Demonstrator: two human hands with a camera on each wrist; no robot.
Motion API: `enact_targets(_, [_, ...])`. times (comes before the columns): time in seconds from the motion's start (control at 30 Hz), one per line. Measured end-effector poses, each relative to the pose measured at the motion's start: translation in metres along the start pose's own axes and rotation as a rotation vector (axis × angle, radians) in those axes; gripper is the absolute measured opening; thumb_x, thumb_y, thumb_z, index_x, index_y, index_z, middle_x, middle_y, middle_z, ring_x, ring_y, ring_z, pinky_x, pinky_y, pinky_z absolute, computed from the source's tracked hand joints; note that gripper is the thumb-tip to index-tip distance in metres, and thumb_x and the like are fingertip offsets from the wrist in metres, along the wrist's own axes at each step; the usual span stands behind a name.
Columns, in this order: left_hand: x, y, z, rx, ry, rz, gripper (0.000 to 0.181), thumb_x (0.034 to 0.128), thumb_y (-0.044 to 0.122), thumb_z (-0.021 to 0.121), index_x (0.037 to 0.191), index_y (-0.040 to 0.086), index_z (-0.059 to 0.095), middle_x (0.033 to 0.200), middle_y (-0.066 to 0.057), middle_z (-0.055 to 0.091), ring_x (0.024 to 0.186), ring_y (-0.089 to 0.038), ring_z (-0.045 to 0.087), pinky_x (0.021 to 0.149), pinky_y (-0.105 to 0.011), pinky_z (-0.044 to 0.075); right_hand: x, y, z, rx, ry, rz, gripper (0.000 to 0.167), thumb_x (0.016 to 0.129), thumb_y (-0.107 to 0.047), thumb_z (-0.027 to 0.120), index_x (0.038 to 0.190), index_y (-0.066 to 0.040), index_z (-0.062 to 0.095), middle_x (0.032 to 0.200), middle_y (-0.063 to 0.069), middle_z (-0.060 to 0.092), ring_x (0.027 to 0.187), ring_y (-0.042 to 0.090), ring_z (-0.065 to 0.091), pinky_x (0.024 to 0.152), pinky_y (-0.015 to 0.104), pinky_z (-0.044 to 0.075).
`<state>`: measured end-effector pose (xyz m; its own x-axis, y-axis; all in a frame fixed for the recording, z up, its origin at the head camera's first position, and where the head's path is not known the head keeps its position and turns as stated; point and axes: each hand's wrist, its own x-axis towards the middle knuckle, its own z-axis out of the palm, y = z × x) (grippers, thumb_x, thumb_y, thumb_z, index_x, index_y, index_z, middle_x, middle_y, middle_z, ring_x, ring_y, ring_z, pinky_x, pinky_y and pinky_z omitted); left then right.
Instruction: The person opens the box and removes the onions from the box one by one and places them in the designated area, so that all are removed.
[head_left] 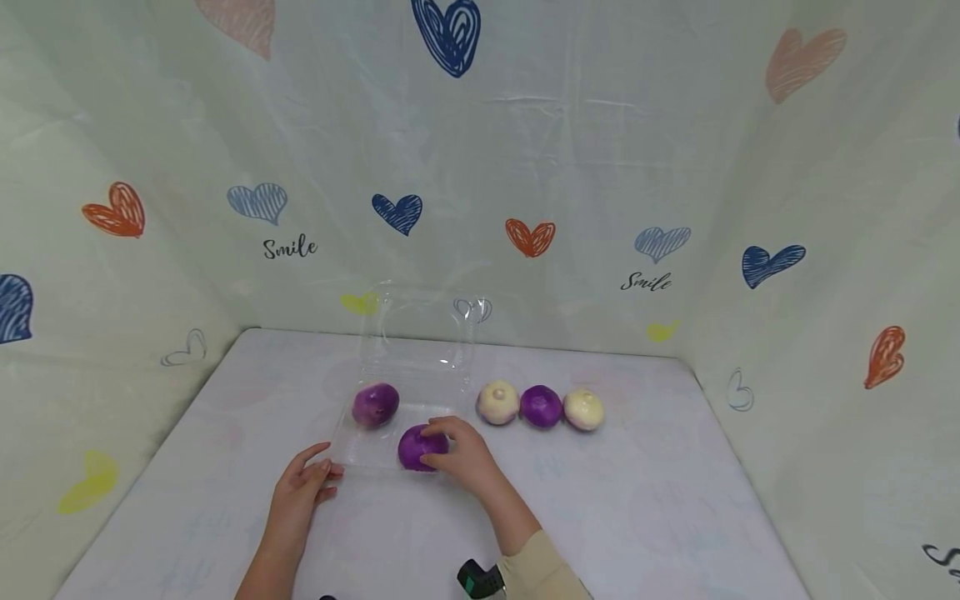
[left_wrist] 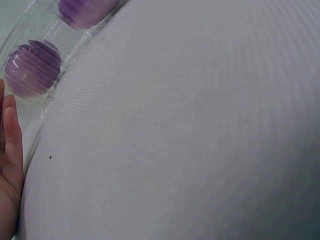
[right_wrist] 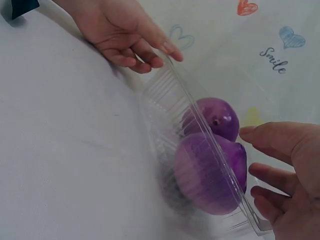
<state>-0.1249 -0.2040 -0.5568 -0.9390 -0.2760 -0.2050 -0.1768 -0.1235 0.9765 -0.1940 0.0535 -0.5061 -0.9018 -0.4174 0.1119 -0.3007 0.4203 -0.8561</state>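
Observation:
A clear plastic clamshell container lies on the table, its lid raised at the back. Inside are two purple onions: one at the back left and one at the front right. My right hand is over the front onion, thumb and fingers spread about its top. In the right wrist view, the right hand's fingertips sit just beside that onion, with a thin gap showing. My left hand touches the container's front left corner with loosely extended fingers. Only its edge shows in the left wrist view.
Right of the container stand a pale round onion, a purple onion and another pale onion in a row. A white cloth covers the table. Behind hangs a curtain printed with hearts.

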Motion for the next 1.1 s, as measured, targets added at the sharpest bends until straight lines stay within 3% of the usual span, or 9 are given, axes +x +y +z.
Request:
enact_targets(0.53, [-0.001, 0.001, 0.000, 0.000, -0.008, 0.014, 0.044, 0.1021, 0.019, 0.053, 0.141, 0.003, 0.041, 0.086, 0.011, 0.069, 0.085, -0.004, 0.062, 0.072, -0.020, 0.052, 0.008, 0.000, 0.008, -0.162, -0.051, -0.047, 0.039, 0.076, -0.008, 0.080, 0.114, -0.006, 0.070, 0.124, 0.012, 0.063, 0.118, 0.029, 0.055, 0.102, 0.039, 0.041])
enact_targets(0.93, [-0.001, -0.001, 0.000, -0.033, -0.022, 0.052, 0.044, 0.1011, 0.020, 0.055, 0.138, 0.001, 0.041, 0.085, 0.009, 0.069, 0.083, -0.005, 0.063, 0.070, -0.021, 0.052, 0.016, -0.004, 0.010, -0.185, -0.088, -0.010, 0.052, 0.073, -0.009, 0.085, 0.121, -0.010, 0.067, 0.121, 0.006, 0.064, 0.116, 0.023, 0.056, 0.100, 0.036, 0.042])
enact_targets(1.1, [-0.002, -0.002, 0.000, -0.051, -0.026, 0.062, 0.044, 0.1006, 0.019, 0.056, 0.137, -0.001, 0.042, 0.085, 0.008, 0.069, 0.083, -0.006, 0.063, 0.069, -0.021, 0.053, 0.021, -0.006, 0.011, -0.190, -0.120, 0.047, 0.057, 0.071, -0.005, 0.086, 0.124, -0.012, 0.066, 0.123, 0.006, 0.063, 0.117, 0.025, 0.056, 0.099, 0.038, 0.044])
